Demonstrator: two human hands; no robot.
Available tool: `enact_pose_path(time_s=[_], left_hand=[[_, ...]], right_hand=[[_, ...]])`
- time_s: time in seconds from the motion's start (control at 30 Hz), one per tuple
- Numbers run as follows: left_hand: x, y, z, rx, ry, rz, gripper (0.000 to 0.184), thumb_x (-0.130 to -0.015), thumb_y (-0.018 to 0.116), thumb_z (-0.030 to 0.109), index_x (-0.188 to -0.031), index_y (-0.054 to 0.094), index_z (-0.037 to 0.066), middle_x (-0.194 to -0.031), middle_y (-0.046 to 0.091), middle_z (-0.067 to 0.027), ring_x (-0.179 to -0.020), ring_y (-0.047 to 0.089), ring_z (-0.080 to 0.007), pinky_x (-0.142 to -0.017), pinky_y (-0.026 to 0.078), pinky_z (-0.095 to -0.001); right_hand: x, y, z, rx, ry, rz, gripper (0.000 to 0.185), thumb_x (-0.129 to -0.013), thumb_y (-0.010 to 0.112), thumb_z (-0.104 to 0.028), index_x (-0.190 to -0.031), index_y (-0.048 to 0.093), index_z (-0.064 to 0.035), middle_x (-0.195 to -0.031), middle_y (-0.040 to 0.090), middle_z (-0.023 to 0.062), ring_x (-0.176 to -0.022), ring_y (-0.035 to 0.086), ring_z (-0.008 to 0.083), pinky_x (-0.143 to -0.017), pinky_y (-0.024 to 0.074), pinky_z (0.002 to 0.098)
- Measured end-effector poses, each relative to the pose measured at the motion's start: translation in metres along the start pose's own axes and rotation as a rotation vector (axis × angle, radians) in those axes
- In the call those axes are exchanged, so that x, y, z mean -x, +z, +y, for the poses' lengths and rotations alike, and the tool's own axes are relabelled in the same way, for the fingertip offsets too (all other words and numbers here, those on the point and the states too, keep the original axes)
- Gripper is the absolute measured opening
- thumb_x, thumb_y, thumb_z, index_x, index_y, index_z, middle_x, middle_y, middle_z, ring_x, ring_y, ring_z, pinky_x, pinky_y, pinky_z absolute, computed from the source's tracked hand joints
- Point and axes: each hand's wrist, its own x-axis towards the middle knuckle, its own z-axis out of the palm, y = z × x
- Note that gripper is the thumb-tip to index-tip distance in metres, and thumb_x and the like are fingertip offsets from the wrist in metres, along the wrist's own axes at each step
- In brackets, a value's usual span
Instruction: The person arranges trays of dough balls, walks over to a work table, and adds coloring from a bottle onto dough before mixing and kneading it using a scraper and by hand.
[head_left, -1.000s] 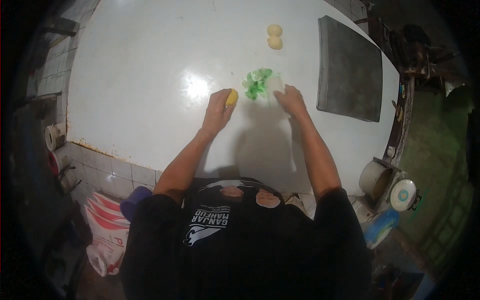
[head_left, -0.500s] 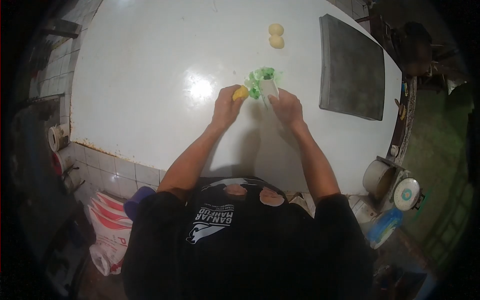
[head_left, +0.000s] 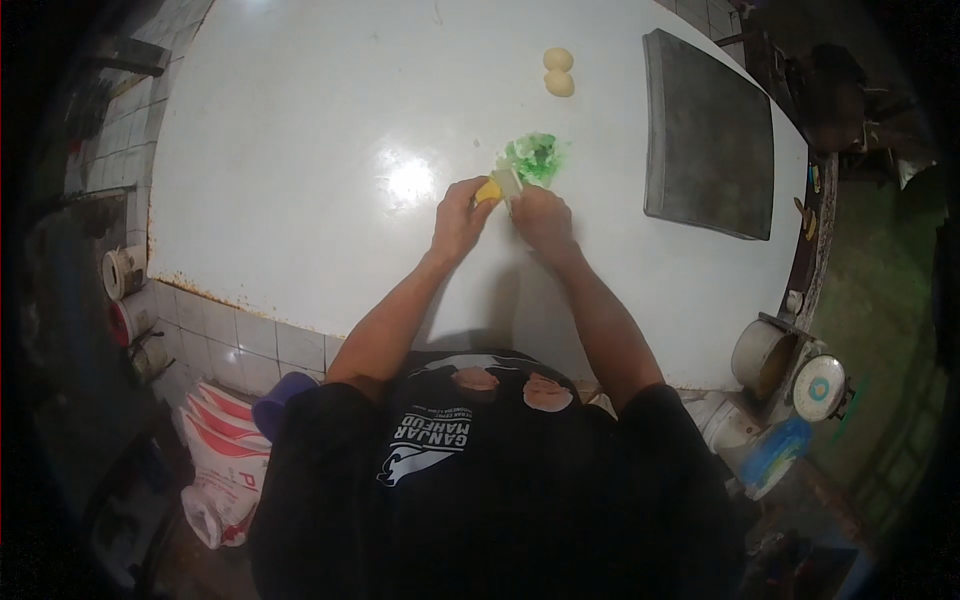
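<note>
My left hand (head_left: 459, 215) is closed on a small yellow piece (head_left: 487, 191); whether it is dough or a tool I cannot tell. In my right hand (head_left: 543, 218) is a pale, flat dough scraper (head_left: 508, 182), its blade up against or right beside the yellow piece. Just beyond both hands, a moist-looking green smear with pale patches (head_left: 537, 155) lies on the white tabletop (head_left: 290, 200). Two pale yellow dough balls (head_left: 558, 72) touch each other farther back on the table.
On the table's right side lies a dark rectangular tray or slab (head_left: 710, 135). A pot (head_left: 762, 355) and a round-dialled scale (head_left: 818, 388) stand off the near right edge. Tubs (head_left: 124, 272) line the left edge, with a red-and-white sack (head_left: 222, 460) lower down.
My right hand has moved left and slightly nearer, bringing the scraper from the green smear to the yellow piece. My left hand has barely moved. The green smear looks more gathered.
</note>
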Motion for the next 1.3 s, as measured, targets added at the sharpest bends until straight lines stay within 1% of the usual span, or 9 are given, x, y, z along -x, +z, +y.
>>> enact_pose_path(time_s=[0.27,0.53,0.77,0.83,0.97,1.03,1.17,1.23,1.3], left_hand=[[0.009,-0.002,-0.008,0.085,-0.003,0.156,0.037,-0.093,0.077,0.011,-0.129,0.069,0.004,-0.124,0.071,-0.0181,-0.114,0.065,-0.0374,-0.098,0.054,-0.0447],[-0.009,-0.017,-0.012,-0.131,0.210,0.044,0.041,-0.092,0.077,0.011,-0.131,0.066,0.005,-0.131,0.068,-0.0157,-0.121,0.061,-0.0370,-0.101,0.053,-0.0455],[-0.011,-0.015,-0.016,-0.153,0.175,-0.013,0.041,-0.095,0.076,0.015,-0.132,0.066,0.003,-0.130,0.069,-0.0178,-0.121,0.063,-0.0370,-0.104,0.052,-0.0429],[-0.009,-0.015,-0.015,-0.008,0.070,0.017,0.043,-0.096,0.075,0.018,-0.135,0.065,0.002,-0.129,0.069,-0.0186,-0.117,0.067,-0.0332,-0.102,0.054,-0.0407],[-0.010,-0.012,0.001,0.187,-0.020,0.010,0.037,-0.100,0.072,0.016,-0.133,0.066,0.002,-0.124,0.071,-0.0188,-0.110,0.070,-0.0283,-0.093,0.056,-0.0367],[-0.010,-0.008,0.007,0.532,-0.215,-0.037,0.038,-0.103,0.069,0.018,-0.136,0.064,-0.001,-0.121,0.073,-0.0151,-0.108,0.070,-0.0214,-0.090,0.056,-0.0341],[-0.015,-0.004,0.018,0.694,-0.278,-0.033,0.040,-0.104,0.068,0.020,-0.137,0.062,-0.004,-0.118,0.073,-0.0132,-0.106,0.070,-0.0191,-0.089,0.057,-0.0333],[-0.018,0.000,0.021,0.705,-0.371,-0.035,0.045,-0.106,0.067,0.024,-0.139,0.061,-0.005,-0.120,0.072,-0.0137,-0.105,0.069,-0.0195,-0.091,0.058,-0.0348],[-0.020,0.008,0.026,0.749,-0.393,-0.023,0.043,-0.105,0.068,0.021,-0.137,0.062,-0.007,-0.118,0.073,-0.0136,-0.103,0.069,-0.0180,-0.088,0.057,-0.0331]], right_hand=[[0.001,-0.061,0.025,-0.314,0.205,-0.021,0.044,-0.095,0.063,-0.038,-0.108,0.073,0.0027,-0.107,0.074,0.0291,-0.097,0.071,0.0477,-0.086,0.0557,0.0529],[-0.013,-0.059,0.057,-0.696,0.389,-0.069,0.044,-0.097,0.068,-0.033,-0.123,0.073,0.0017,-0.109,0.077,0.0212,-0.097,0.074,0.0305,-0.087,0.0564,0.0441],[-0.012,-0.064,0.054,-0.574,0.369,-0.302,0.046,-0.098,0.070,-0.032,-0.128,0.071,0.0025,-0.116,0.075,0.0178,-0.101,0.072,0.0275,-0.089,0.0557,0.0414],[-0.005,-0.070,0.049,-0.969,0.439,-0.264,0.049,-0.099,0.070,-0.034,-0.132,0.069,0.0029,-0.119,0.074,0.0164,-0.105,0.069,0.0269,-0.094,0.0534,0.0411],[-0.003,-0.061,0.055,-0.842,0.464,-0.234,0.049,-0.101,0.069,-0.033,-0.134,0.068,0.0026,-0.121,0.073,0.0166,-0.110,0.068,0.0259,-0.098,0.0511,0.0410],[0.003,-0.050,0.060,-1.252,0.427,-0.170,0.048,-0.102,0.067,-0.033,-0.136,0.067,0.0024,-0.122,0.073,0.0145,-0.112,0.067,0.0250,-0.100,0.0500,0.0402],[0.011,-0.070,0.049,-0.947,0.378,-0.101,0.047,-0.102,0.066,-0.035,-0.135,0.067,-0.0002,-0.121,0.074,0.0168,-0.106,0.072,0.0302,-0.096,0.0533,0.0425],[0.010,-0.072,0.040,-0.325,0.152,-0.068,0.040,-0.103,0.063,-0.036,-0.123,0.069,-0.0021,-0.114,0.074,0.0187,-0.098,0.073,0.0392,-0.088,0.0560,0.0491],[0.021,-0.079,0.016,-0.215,0.127,-0.057,0.036,-0.105,0.060,-0.035,-0.119,0.068,-0.0034,-0.113,0.072,0.0206,-0.095,0.073,0.0412,-0.086,0.0564,0.0504]])
